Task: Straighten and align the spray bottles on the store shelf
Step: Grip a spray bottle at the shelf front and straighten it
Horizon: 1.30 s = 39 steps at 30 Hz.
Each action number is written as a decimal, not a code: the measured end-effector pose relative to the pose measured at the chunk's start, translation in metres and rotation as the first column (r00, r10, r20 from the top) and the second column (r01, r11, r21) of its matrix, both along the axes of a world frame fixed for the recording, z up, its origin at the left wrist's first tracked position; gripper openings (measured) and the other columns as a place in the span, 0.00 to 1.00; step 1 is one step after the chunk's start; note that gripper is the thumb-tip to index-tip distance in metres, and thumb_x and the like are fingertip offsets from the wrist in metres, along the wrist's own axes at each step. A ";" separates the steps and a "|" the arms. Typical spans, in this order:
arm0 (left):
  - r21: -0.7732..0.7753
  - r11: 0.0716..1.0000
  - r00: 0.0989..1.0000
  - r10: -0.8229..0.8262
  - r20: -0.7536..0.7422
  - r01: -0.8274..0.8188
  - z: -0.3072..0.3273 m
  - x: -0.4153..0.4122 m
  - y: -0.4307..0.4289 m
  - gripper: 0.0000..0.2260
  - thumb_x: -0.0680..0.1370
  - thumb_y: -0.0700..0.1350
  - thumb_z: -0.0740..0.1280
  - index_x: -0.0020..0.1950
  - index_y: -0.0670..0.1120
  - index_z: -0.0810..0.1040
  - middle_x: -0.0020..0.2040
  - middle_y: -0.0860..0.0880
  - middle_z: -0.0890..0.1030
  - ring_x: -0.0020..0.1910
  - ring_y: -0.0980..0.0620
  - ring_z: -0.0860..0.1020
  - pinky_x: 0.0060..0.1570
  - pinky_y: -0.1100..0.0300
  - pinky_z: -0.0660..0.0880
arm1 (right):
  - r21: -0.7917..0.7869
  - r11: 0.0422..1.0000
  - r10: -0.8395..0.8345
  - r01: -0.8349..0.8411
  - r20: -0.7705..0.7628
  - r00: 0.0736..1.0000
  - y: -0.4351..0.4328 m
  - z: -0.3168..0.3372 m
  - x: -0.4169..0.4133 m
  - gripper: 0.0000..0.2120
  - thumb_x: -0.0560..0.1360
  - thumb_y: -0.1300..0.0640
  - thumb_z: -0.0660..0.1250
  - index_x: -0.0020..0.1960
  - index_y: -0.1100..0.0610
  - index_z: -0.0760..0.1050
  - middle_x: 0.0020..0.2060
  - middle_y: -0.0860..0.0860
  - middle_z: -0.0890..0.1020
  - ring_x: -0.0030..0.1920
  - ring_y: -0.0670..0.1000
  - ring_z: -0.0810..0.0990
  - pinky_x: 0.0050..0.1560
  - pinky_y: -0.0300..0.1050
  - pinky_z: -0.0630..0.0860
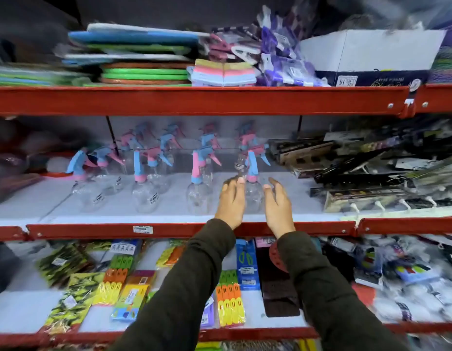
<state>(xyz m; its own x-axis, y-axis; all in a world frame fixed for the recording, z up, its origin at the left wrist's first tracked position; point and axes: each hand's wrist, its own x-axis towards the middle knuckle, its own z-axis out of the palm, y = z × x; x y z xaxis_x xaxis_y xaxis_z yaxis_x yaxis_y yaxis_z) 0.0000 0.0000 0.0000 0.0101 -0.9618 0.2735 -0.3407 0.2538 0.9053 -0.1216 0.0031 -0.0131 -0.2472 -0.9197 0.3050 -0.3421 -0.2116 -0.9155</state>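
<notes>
- Upper tier at far left: stacked flat pads [143,72] in blue, green and brown, blurred.
- Middle shelf [169,214], white deck with red front rail: clear spray bottles with pink-and-blue trigger heads, standing in loose rows.
- Leftmost spray bottle [87,183] leaning, head tipped to the left, a white label on its belly.
- Next along, second front bottle [143,191] upright, blue neck over pink collar, seemingly empty.
- Further right, third front bottle [198,193] upright, pink neck over blue collar, likewise see-through with nothing visible inside.
- Behind these, rear bottles [169,140] blurred, heads pointing various ways.
- Price tag [142,229] stuck on the red rail below the bottles.
- Left hand [231,201] reaching over the rail, fingers stretched and close together, against the left flank of the rightmost front bottle [254,191]; actual contact hard to judge.
- Right hand [276,206] just right of that same bottle, fingers loosely curled and apart, holding nothing.
- Both arms in dark sleeves [194,287].
- Right end of middle shelf: dark flat packets [371,173] piled askew.
- Top right: white open cardboard box [371,50], contents not visible.
- Bottom tier: bright packets of clips [231,297] lying flat.
</notes>
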 end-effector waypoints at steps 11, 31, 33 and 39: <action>0.244 0.963 0.933 -0.015 -0.359 0.110 -0.001 -0.013 -0.021 0.24 0.83 0.57 0.49 0.72 0.46 0.70 0.73 0.43 0.72 0.72 0.44 0.71 0.75 0.47 0.64 | 0.167 0.977 0.078 -0.131 0.292 0.953 -0.021 -0.006 -0.004 0.10 0.82 0.50 0.56 0.53 0.45 0.77 0.57 0.52 0.82 0.64 0.57 0.79 0.72 0.59 0.71; 0.081 0.996 0.924 0.000 -0.382 0.034 -0.020 0.012 0.036 0.21 0.82 0.55 0.56 0.73 0.51 0.70 0.71 0.55 0.69 0.70 0.59 0.66 0.77 0.52 0.60 | -0.095 0.991 -0.068 0.096 0.270 0.960 0.050 -0.015 0.003 0.12 0.81 0.52 0.59 0.59 0.48 0.79 0.58 0.52 0.83 0.57 0.51 0.81 0.57 0.47 0.77; 0.019 0.999 0.911 0.043 -0.409 -0.038 -0.025 0.028 0.039 0.18 0.82 0.55 0.56 0.70 0.53 0.72 0.71 0.54 0.71 0.72 0.56 0.67 0.76 0.48 0.62 | -0.123 0.991 -0.018 0.055 0.284 0.959 0.056 -0.015 0.020 0.12 0.81 0.52 0.59 0.58 0.49 0.80 0.55 0.52 0.84 0.52 0.45 0.81 0.51 0.39 0.75; -0.010 0.939 0.813 0.293 -0.503 -0.344 -0.023 0.085 0.028 0.20 0.82 0.53 0.56 0.73 0.49 0.69 0.73 0.51 0.69 0.69 0.58 0.69 0.72 0.59 0.63 | -0.049 0.987 0.159 -0.152 0.264 0.951 0.028 -0.013 0.089 0.13 0.82 0.52 0.58 0.61 0.50 0.79 0.59 0.48 0.83 0.60 0.50 0.81 0.63 0.52 0.78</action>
